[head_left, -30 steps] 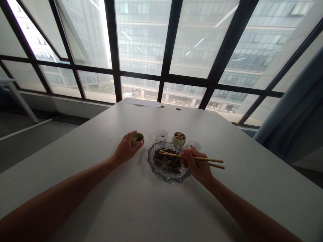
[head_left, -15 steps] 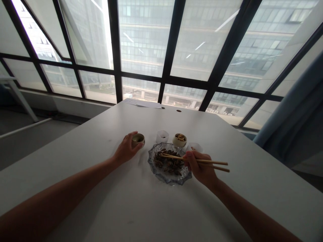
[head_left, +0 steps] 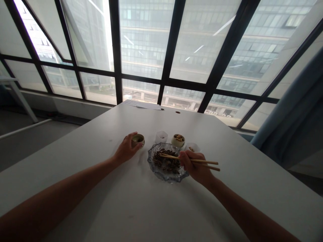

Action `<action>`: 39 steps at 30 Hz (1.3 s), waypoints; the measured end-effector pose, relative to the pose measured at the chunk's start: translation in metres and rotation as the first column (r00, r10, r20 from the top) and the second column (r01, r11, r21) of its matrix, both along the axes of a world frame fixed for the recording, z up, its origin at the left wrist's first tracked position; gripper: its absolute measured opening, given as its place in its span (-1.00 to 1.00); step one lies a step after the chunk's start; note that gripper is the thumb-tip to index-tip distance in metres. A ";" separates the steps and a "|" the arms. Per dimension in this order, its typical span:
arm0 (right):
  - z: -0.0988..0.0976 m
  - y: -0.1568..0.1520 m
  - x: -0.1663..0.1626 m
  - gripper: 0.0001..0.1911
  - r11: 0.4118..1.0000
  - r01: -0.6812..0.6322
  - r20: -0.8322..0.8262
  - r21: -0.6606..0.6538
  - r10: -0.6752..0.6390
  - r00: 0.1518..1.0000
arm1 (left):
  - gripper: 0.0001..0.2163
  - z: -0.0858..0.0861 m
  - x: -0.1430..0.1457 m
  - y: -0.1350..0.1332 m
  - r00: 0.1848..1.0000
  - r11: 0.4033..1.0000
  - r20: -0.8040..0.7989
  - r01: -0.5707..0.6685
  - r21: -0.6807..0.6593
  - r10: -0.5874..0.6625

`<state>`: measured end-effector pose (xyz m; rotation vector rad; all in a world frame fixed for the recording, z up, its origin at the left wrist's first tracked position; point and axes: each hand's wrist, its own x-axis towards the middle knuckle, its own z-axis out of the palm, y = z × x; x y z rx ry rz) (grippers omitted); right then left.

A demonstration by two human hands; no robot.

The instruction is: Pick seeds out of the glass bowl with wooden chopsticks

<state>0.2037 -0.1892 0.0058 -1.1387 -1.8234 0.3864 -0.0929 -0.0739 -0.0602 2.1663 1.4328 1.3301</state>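
My left hand is wrapped round the side of a small greenish cup standing on the table. In my right hand is a pair of wooden chopsticks, their tips over a scalloped clear glass bowl. Inside the bowl lie many dark brown, elongated pieces, which look like seeds or nuts in their shells. Whether the tips pinch a piece cannot be made out. Just behind the bowl stands a second small cup filled with light brown pieces.
A white hexagonal container stands behind the bowl. Another white container, with light pieces in it, is partly hidden by my right hand. Papers lie at the far edge of the white table, before the windows. A blue curtain hangs at right.
My right hand has shifted slightly left with the chopsticks, their tips still over the bowl. My left hand stays on the greenish cup.
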 end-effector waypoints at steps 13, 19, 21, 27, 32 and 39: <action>-0.010 0.027 0.013 -0.39 0.955 0.115 -0.632 -0.272 -0.268 0.727 | -0.52 -0.006 -0.003 0.006 0.998 0.999 0.051 0.038 0.019 -0.039; -0.006 0.037 0.029 -0.36 0.951 0.105 -0.686 -0.290 -0.283 0.670 | -0.52 -0.004 -0.002 0.005 1.000 0.999 -0.022 0.017 0.049 -0.016; 0.003 0.031 0.035 -0.36 0.977 0.117 -0.545 -0.177 -0.196 0.815 | -0.51 0.004 0.000 0.001 0.997 0.997 -0.072 -0.007 0.074 0.012; 0.052 0.016 0.069 -0.37 0.974 0.223 -0.332 0.046 -0.196 0.923 | -0.59 0.057 0.040 -0.021 0.968 0.984 -0.250 0.078 0.159 -0.037; 0.078 0.015 0.102 -0.38 0.935 0.356 -0.299 0.004 -0.338 0.892 | -0.38 0.086 0.134 -0.027 0.821 0.949 -0.481 0.303 -0.092 -0.309; 0.067 0.023 0.136 -0.36 0.943 0.323 -0.231 -0.076 -0.332 0.915 | -0.15 0.077 0.225 -0.005 0.691 0.927 -0.619 0.305 -0.218 -0.372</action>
